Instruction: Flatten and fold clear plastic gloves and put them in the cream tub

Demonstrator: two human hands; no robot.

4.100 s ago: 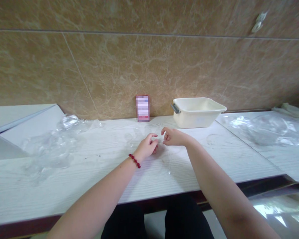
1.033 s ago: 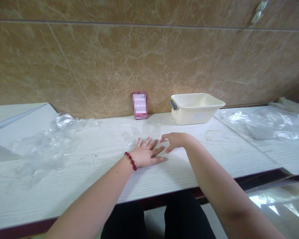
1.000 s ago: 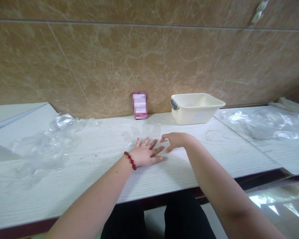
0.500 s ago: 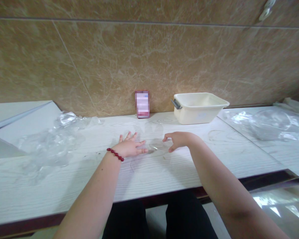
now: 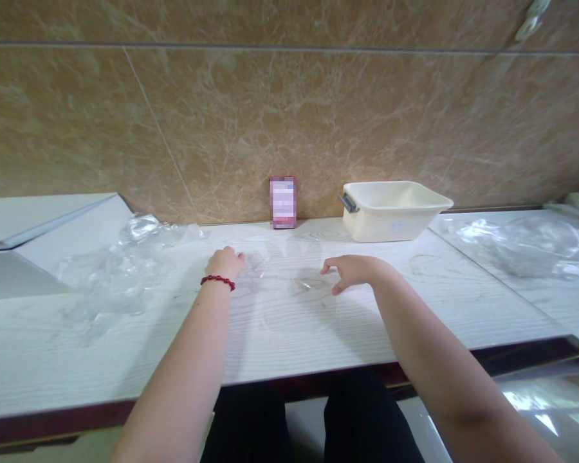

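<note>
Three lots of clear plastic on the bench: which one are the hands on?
The flat sheet in the middle, between left hand and right hand. The left heap and right heap are crumpled, apart from both hands.

Both forearms are bare; a red bead bracelet (image 5: 217,281) sits behind the left hand (image 5: 224,262); black trousers (image 5: 253,421) show below the worktop (image 5: 125,347).

Looks like a small packing workshop. Plain white wood-grain bench (image 5: 318,334) set against a brown marble-tiled wall (image 5: 289,116); a heap of clear plastic film (image 5: 110,276) at 10 o'clock, another heap (image 5: 525,244) at 2 o'clock, cream plastic tub (image 5: 390,224) at 1 o'clock.
</note>
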